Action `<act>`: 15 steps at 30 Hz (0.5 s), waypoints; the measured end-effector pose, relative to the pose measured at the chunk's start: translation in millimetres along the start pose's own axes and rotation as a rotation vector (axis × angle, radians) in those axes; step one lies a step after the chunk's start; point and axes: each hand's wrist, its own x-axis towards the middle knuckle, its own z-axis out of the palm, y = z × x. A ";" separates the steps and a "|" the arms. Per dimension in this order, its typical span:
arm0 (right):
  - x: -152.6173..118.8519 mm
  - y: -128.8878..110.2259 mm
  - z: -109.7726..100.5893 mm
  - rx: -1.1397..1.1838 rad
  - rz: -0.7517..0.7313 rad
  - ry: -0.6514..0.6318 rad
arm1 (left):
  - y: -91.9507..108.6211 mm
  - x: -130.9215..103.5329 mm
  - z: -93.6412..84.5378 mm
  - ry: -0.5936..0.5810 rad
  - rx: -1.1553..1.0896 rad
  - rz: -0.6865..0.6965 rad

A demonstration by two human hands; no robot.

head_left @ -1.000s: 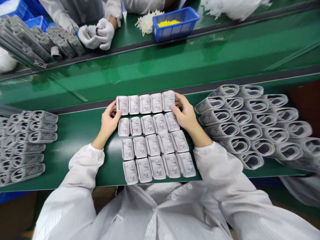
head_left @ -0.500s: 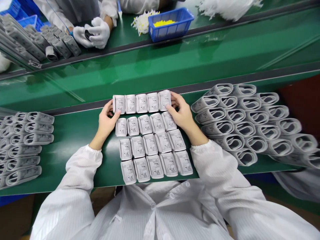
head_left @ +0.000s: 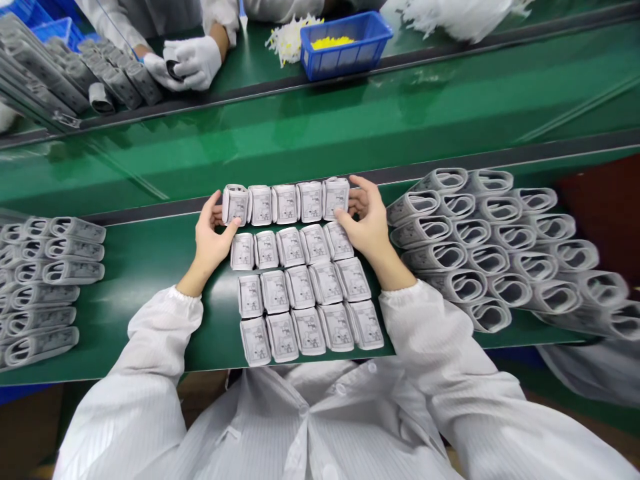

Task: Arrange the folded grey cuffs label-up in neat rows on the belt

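Note:
Several folded printed paper leaflets [head_left: 285,203] stand side by side in the farthest of several rows on the green bench. My left hand [head_left: 213,233] is at that row's left end, thumb beside the end leaflet [head_left: 235,202], fingers apart; this leaflet leans, showing its folded top. At the right end is my right hand [head_left: 367,220], with its thumb by the lower corner of the last leaflet [head_left: 335,198] and its index finger stretched away. Nearer my body lie more rows of folded leaflets [head_left: 303,288]. Whether the fingertips still touch the paper is hard to tell.
Rolled leaflets are stacked on the right [head_left: 500,240] and left [head_left: 65,250]. Past the green divider [head_left: 280,133], a co-worker's gloved hands [head_left: 193,63] hold a small dark item. A blue bin [head_left: 345,53] with yellow pieces stands there.
Both hands have moved slightly outward, loosening from the row's ends. Small gaps between the far-row leaflets have widened, and the left end leaflet has tilted.

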 end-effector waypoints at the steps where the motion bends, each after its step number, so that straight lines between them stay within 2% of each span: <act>1: -0.2 -0.1 0.1 -0.002 -0.003 0.000 | 0.1 0.2 -0.2 0.006 0.002 0.003; 10: -0.7 1.7 -3.5 -0.026 -0.013 -0.071 | 8.2 -0.2 1.5 -0.055 -0.086 -0.016; 15: 0.6 2.1 -4.0 -0.037 -0.008 -0.068 | 3.7 -1.0 1.8 -0.009 -0.057 -0.021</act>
